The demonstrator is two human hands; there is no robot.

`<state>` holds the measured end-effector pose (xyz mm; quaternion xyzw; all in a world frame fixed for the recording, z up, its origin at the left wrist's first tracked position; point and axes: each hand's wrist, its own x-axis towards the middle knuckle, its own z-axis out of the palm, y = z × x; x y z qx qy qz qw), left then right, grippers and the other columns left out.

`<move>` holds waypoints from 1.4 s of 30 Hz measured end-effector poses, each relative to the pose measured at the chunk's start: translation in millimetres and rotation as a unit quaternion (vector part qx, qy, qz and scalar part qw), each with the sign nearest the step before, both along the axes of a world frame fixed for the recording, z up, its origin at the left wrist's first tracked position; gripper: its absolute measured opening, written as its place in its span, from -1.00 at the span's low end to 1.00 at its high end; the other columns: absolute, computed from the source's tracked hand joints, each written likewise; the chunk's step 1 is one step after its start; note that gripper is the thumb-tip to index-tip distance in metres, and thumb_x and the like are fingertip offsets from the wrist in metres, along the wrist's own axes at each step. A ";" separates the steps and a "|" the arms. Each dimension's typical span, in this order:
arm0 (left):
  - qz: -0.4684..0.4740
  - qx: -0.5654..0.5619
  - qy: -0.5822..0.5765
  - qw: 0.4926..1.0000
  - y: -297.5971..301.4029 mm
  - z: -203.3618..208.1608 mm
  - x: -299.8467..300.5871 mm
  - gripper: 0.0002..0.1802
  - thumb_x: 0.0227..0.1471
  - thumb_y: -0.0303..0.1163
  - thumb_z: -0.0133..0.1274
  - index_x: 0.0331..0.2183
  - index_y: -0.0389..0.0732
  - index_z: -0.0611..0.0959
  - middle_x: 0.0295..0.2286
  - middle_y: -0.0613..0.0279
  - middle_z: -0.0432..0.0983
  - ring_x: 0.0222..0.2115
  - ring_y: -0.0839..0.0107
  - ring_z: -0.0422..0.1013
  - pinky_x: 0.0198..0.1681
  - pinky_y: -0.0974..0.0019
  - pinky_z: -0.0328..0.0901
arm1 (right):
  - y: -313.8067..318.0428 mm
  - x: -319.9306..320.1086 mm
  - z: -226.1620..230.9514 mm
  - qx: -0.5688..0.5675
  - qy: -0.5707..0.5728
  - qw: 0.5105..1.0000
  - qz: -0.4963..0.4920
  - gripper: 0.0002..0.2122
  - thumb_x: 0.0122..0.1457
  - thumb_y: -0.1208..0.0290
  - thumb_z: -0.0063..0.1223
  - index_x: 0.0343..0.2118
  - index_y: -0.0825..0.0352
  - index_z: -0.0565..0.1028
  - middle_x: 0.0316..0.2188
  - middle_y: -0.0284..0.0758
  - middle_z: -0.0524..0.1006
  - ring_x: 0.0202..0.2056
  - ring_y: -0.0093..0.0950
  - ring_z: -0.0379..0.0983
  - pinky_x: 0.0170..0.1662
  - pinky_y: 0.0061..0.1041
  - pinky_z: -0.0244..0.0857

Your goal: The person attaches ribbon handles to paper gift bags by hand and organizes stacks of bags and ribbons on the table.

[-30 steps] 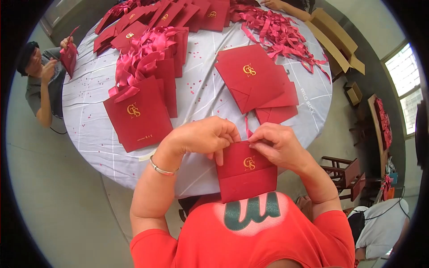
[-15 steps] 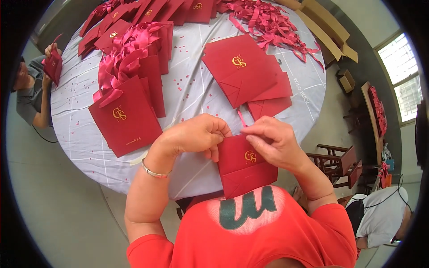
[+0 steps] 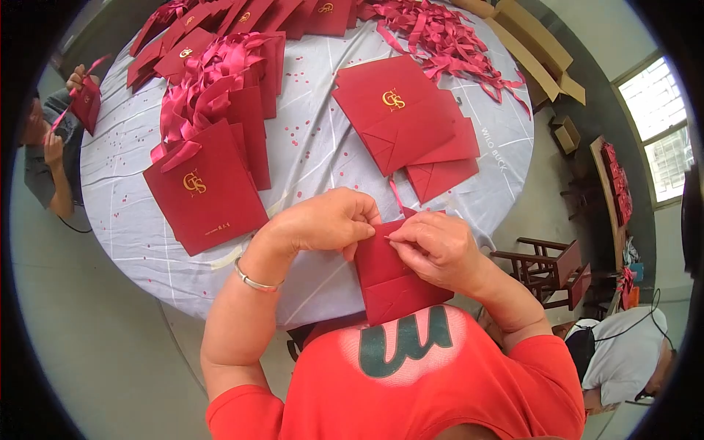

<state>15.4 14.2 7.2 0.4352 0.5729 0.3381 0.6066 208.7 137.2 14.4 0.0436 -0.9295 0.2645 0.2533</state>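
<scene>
1. Right hand (image 3: 436, 249) has come down since half a second ago, from the upper edge of the held bag (image 3: 389, 284) onto its front, and now hides the gold emblem. Left hand has barely shifted.
2. Dial centred on held bag, 12 pointing away from the person. Bag is dark red, at the near edge of the table (image 3: 312, 165), bottom end toward the red shirt (image 3: 323, 389).
3. Left hand (image 3: 330, 220), at 10 o'clock: fingers curled, thumb and fingertips gripping the bag's upper left corner. Silver bracelet (image 3: 257, 283) on that wrist.
4. Right hand, at 1 o'clock: thumb and forefinger drawn close together over the bag front, other fingers folded. Cannot tell what, if anything, they pinch.
5. Pink ribbon (image 3: 397, 196) at 12, rising from the bag's upper edge toward the flat bags (image 3: 396, 114), which lie overlapped further out at 12.
6. Ribboned stack (image 3: 209, 202) at 10, bags leaning over one another. Loose ribbon heap (image 3: 447, 44) between 12 and 1; cardboard box (image 3: 539, 48) at 1.
7. Co-worker (image 3: 48, 180) between 9 and 10, hands on a small red bag (image 3: 86, 108) and its ribbon.
8. Wooden chair (image 3: 568, 265) at 3.
</scene>
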 end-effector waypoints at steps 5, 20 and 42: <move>0.007 0.008 0.019 1.000 -1.4 1.9 1.6 -0.86 0.08 -0.51 -0.03 -0.31 -0.37 0.54 -0.58 0.21 0.53 -0.62 0.48 0.49 -0.52 0.38 0.29 | -6.6 -3.2 4.4 0.040 -0.033 0.999 -0.010 -0.87 -0.09 0.63 0.23 -0.46 0.35 0.51 -0.53 -0.28 0.53 -0.53 -0.32 0.49 -0.49 -0.42 0.36; 0.052 0.035 0.077 0.995 -7.6 7.8 13.6 -0.94 0.00 -0.56 0.03 -0.40 -0.35 0.52 -0.62 0.20 0.51 -0.66 0.49 0.46 -0.59 0.37 0.30 | 4.1 -20.4 30.4 -0.064 -0.215 0.974 0.002 -0.90 0.03 0.45 0.21 -0.43 0.34 0.54 -0.48 -0.24 0.52 -0.42 -0.30 0.50 -0.35 -0.42 0.36; 0.067 0.226 0.295 0.926 -13.2 31.4 59.7 -0.74 -0.21 -0.56 0.28 -0.51 -0.28 0.47 -0.72 0.12 0.49 -0.69 0.45 0.47 -0.59 0.39 0.26 | 46.9 -52.0 38.8 -0.328 -0.539 0.762 0.146 -0.73 -0.14 0.59 0.19 -0.28 0.44 0.52 -0.52 -0.36 0.53 -0.50 -0.59 0.42 -0.47 -0.59 0.27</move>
